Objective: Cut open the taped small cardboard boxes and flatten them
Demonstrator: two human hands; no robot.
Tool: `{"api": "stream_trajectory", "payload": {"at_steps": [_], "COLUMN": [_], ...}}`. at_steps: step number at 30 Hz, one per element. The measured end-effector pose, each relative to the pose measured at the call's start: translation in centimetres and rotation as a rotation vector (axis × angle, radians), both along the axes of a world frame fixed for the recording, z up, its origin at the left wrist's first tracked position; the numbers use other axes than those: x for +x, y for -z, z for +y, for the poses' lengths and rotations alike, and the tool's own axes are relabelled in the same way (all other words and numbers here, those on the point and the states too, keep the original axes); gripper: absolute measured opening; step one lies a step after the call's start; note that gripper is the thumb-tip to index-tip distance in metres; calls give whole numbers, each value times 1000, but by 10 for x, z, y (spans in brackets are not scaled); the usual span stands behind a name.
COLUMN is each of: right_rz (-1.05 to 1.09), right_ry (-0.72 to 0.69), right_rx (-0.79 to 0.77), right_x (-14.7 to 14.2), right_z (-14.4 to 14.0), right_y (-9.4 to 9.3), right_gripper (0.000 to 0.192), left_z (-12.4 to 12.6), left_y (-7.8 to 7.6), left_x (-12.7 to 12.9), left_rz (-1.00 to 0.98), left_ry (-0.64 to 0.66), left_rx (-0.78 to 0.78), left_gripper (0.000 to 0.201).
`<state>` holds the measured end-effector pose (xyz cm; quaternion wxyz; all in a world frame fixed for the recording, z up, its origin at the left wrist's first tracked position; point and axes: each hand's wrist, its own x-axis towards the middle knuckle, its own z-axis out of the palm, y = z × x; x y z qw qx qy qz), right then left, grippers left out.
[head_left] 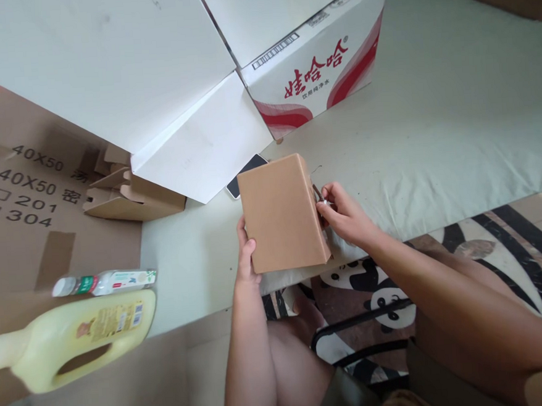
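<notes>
A small plain brown cardboard box (281, 218) is tilted at the front edge of the cloth-covered table. My left hand (245, 254) grips its left side, the thumb on the near face and the other fingers mostly behind. At the box's right side my right hand (341, 213) is closed in a pinch, thumb against fingers. A thin dark strip and a small shiny bit show at those fingertips, too small to name. Some clear, crumpled material shows below the right hand. Partly hidden behind the box lies a dark-screened phone (250, 167).
White cartons (201, 140) and a red-and-white water carton (318, 76) stand at the back. To the left are a large brown carton (57, 199), an open cardboard piece (136, 197), a clear bottle (123, 280) and a yellow jug (94, 326). Pale cloth covers the table (450, 116).
</notes>
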<state>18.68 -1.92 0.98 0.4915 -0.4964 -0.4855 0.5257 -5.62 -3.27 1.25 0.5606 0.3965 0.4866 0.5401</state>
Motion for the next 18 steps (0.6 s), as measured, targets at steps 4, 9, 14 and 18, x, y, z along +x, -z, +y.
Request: {"api": "stream_trajectory", "payload": {"at_steps": [4,9,14,18], "right_rz": [8,-5,-9,-59], "right_ry": [5,13,17,41], "right_rx": [-8,-2,12,47], "right_x": [0,0,0,3], "right_z": [0,0,0,1], "right_y": [0,2,1,-1], "right_gripper": [16,15,15,22], "left_z": [-1,-1,-1,-1], "left_y": [-1,-1,-1,0], "left_x": [2,4,3,1], "left_rz": [5,10,4,-1], "left_ry": [-6,-11,-7,-23], "left_rx": [1,0,5,22], "left_gripper": [70,70,70,70]}}
